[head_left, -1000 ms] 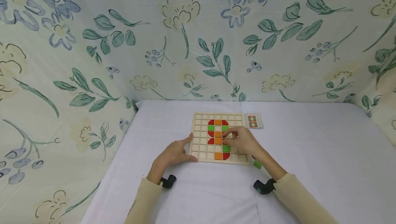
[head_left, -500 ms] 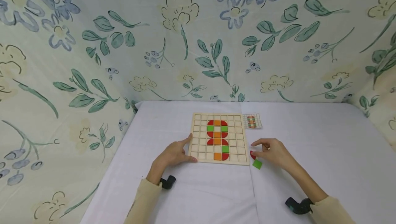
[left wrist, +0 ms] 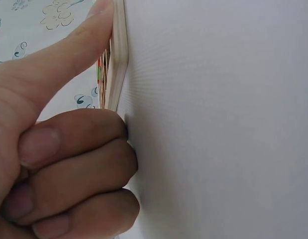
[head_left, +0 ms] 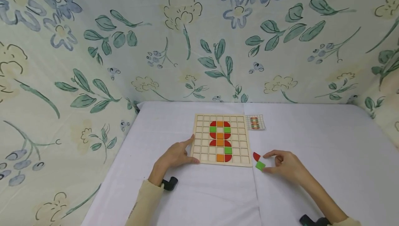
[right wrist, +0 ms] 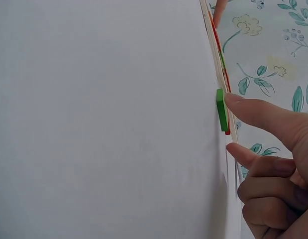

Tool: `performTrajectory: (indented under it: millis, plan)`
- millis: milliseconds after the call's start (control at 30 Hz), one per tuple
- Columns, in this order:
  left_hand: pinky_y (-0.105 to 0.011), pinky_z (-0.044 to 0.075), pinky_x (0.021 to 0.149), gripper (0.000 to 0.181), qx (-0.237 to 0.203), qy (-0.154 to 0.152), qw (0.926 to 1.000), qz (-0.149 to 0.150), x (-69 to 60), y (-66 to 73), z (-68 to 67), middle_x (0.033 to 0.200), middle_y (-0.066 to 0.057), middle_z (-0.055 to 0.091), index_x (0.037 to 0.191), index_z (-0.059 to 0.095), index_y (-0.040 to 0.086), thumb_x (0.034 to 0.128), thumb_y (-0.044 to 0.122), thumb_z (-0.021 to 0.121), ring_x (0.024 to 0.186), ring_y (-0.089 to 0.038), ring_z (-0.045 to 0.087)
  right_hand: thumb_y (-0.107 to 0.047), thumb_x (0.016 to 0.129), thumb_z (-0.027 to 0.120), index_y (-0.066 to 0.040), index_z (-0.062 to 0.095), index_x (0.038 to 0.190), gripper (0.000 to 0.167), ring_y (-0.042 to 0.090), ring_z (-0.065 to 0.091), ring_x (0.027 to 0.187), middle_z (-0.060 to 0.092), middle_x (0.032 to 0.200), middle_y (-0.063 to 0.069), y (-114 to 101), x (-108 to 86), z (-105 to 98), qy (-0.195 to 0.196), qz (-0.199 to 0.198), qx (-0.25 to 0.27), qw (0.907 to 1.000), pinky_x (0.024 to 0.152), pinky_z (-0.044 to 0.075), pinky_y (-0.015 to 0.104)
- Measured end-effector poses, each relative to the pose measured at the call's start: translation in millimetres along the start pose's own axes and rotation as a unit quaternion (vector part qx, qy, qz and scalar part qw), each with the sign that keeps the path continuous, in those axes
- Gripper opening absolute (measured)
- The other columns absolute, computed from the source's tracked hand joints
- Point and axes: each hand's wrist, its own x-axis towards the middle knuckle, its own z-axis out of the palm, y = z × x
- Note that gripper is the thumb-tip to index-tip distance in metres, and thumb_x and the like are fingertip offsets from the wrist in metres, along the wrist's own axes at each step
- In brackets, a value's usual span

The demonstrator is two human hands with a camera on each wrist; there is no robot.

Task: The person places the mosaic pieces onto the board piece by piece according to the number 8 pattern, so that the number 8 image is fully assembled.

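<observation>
A wooden grid board (head_left: 204, 149) lies on the white cloth, holding several red, orange and green tiles in its middle columns. My left hand (head_left: 175, 155) rests at its near left corner, index finger touching the left edge and thumb at the corner. In the left wrist view the other fingers are curled beside the board. To the board's right lie a red quarter-round tile (head_left: 256, 156) and a green square tile (head_left: 260, 165). My right hand (head_left: 288, 166) is beside them, thumb (right wrist: 258, 112) touching the green tile and index finger apart from it.
A small pattern card (head_left: 255, 122) printed with a coloured grid lies against the board's far right side. White cloth (head_left: 327, 142) covers the table. A floral curtain (head_left: 199, 45) stands behind it and along the left.
My right hand has left the board and moved right and nearer, past the red quarter-round tile to the green square tile. The left hand stays in place at the board.
</observation>
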Motion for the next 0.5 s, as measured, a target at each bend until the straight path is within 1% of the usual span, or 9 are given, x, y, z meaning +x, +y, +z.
performTrajectory:
  millis: [100,167,367,433,500]
  plan:
    - [-0.03,0.034,0.058,0.109,0.0,0.001,1.0,0.0,-0.5,0.1,-0.1,0.067,0.0,0.046,0.165,0.027,0.021,0.079,0.049,0.088,0.06,-0.014,0.04,-0.031,0.07,0.095,-0.009,0.072,0.114,0.054,0.01,0.036,0.06,0.039,0.064,-0.003,-1.0,-0.6,2.0,0.004,-0.003,-0.006,1.0,0.057,0.029,0.025]
    - [-0.03,0.034,0.058,0.109,0.0,0.002,1.0,0.0,-0.9,0.0,-0.1,0.067,0.0,0.046,0.165,0.027,0.021,0.0791,0.049,0.088,0.06,-0.014,0.04,-0.029,0.071,0.095,-0.008,0.071,0.112,0.052,0.01,0.036,0.06,0.039,0.064,-0.003,-1.7,-0.4,3.5,0.004,-0.009,-0.005,0.9999,0.057,0.029,0.025]
    - [-0.029,0.032,0.057,0.109,-0.001,0.002,1.0,0.001,-0.2,-0.4,0.4,0.065,0.001,0.043,0.165,0.027,0.021,0.0792,0.049,0.087,0.059,-0.014,0.038,-0.021,0.079,0.089,-0.01,0.076,0.107,0.033,0.011,0.038,0.058,0.042,0.063,-0.003,0.3,3.0,0.9,0.01,-0.015,-0.012,0.9998,0.054,0.031,0.024]
    - [-0.029,0.032,0.057,0.109,-0.002,0.003,1.0,0.002,0.0,-0.4,0.7,0.064,0.001,0.043,0.165,0.027,0.021,0.0792,0.049,0.088,0.058,-0.014,0.038,-0.02,0.08,0.088,-0.011,0.077,0.107,0.03,0.011,0.038,0.059,0.041,0.064,-0.003,3.4,4.6,-1.4,0.015,-0.014,-0.014,0.9997,0.054,0.031,0.024]
    - [-0.029,0.033,0.057,0.108,-0.001,0.004,1.0,0.002,0.0,-0.6,0.9,0.065,0.001,0.044,0.165,0.028,0.021,0.0791,0.049,0.088,0.058,-0.014,0.039,-0.019,0.081,0.087,-0.011,0.078,0.109,0.031,0.01,0.037,0.06,0.04,0.064,-0.004,7.4,5.9,-3.7,0.019,-0.013,-0.012,0.9997,0.055,0.031,0.024]
